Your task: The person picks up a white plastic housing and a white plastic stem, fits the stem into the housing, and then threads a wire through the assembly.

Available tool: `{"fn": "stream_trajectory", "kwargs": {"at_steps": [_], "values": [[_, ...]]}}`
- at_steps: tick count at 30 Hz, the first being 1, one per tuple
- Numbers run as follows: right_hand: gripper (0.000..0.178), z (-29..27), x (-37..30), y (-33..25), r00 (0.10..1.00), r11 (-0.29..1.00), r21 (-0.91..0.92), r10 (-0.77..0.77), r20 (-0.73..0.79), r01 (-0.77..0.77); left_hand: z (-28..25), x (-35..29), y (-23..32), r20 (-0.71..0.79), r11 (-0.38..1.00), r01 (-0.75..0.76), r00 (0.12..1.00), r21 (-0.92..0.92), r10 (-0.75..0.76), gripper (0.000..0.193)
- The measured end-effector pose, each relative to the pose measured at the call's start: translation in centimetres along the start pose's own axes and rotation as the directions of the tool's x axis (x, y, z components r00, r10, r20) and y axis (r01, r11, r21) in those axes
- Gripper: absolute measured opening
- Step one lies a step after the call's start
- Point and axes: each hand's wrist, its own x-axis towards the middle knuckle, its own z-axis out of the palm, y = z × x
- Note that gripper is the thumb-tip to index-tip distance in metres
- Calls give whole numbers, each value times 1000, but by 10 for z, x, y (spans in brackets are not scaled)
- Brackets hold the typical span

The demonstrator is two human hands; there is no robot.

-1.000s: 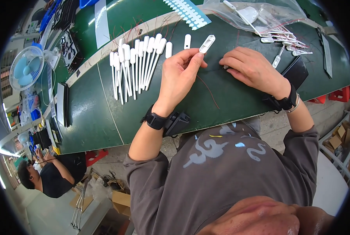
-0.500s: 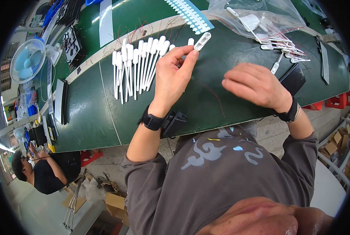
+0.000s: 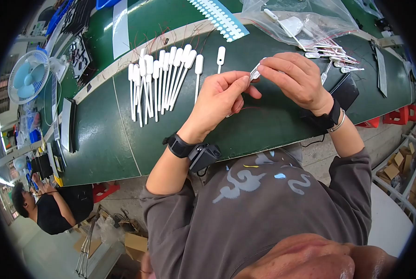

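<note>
My left hand (image 3: 222,95) pinches a small white plastic piece (image 3: 256,72) with an oval hollowed head, out over the green table. The fingertips of my right hand (image 3: 295,76) close on the same piece from the other side and partly cover it. Left of my hands, a row of white sticks with oval heads (image 3: 172,56) lies on the table, thin wires near their heads. Two more such sticks lie apart, one with a plain head (image 3: 199,65) and one with a small dark hole in its head (image 3: 221,55).
Right of my hands are a loose pile of white pieces with red wires (image 3: 331,52) and a black flat box (image 3: 347,90). Beyond lie a clear plastic bag (image 3: 324,25) and a blue sheet of white stickers (image 3: 217,18). A fan (image 3: 29,76) and another person (image 3: 54,209) are far left.
My left hand has moved right and slightly down with the white piece, uncovering more of the sticks. My right hand has come up and left to meet it, and its fingers now touch the piece.
</note>
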Motion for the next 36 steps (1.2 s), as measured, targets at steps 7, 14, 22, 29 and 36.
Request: {"fn": "stream_trajectory", "kwargs": {"at_steps": [7,14,22,29,36], "values": [[38,1,3,0,999,1000,-7,-23,22,23,-5,0,1,39,987,26,999,-156,-20,28],[37,0,0,2,999,996,77,-39,35,37,-8,1,0,41,993,49,998,-111,-45,25],[26,-4,3,14,613,80,743,626,481,-665,-9,1,2,30,996,84,996,-6,-84,24],[26,9,-5,13,579,-166,671,386,718,-722,-6,6,-2,-19,988,70,998,140,-68,25],[23,25,-13,1,510,-237,668,485,710,-705,8,8,-20,-142,696,-204,903,688,406,29]]}}
